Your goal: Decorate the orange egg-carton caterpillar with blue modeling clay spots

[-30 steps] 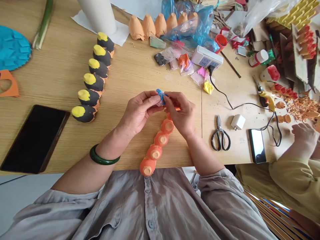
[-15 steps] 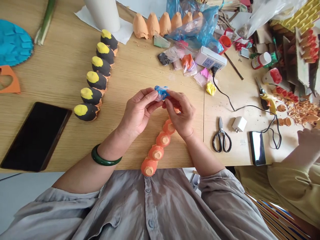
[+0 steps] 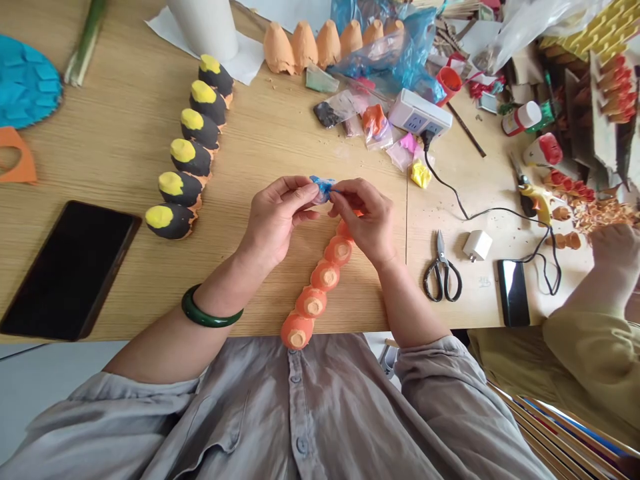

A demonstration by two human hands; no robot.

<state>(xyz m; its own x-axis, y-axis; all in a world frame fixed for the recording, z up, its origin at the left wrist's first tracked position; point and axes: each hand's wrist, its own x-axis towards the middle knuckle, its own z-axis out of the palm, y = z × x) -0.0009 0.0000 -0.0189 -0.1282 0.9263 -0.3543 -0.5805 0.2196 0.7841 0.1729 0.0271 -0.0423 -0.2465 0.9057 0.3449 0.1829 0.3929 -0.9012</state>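
Observation:
My left hand (image 3: pixel 273 217) pinches a small clear plastic bag with blue clay (image 3: pixel 323 189) in it. The fingers of my right hand (image 3: pixel 369 219) are closed at the bag's right side, on a small bit of the blue clay that sticks out there. Below the hands lies a strip of orange-painted egg-carton cups (image 3: pixel 313 303), its far end partly hidden by my right hand. To the left stands a row of black cups (image 3: pixel 193 161) with yellow clay on their tips.
A tablet (image 3: pixel 70 267) lies at the left. Right of my hands are scissors (image 3: pixel 441 273), a white charger (image 3: pixel 477 245), a phone (image 3: pixel 513 293) and a corded power strip (image 3: pixel 420 113). Bagged clay (image 3: pixel 375 123) lies behind. Another person's hand (image 3: pixel 616 250) rests at the far right.
My right hand has drawn slightly to the right, away from the bag, with a bit of blue clay between its fingertips. The view has shifted a little.

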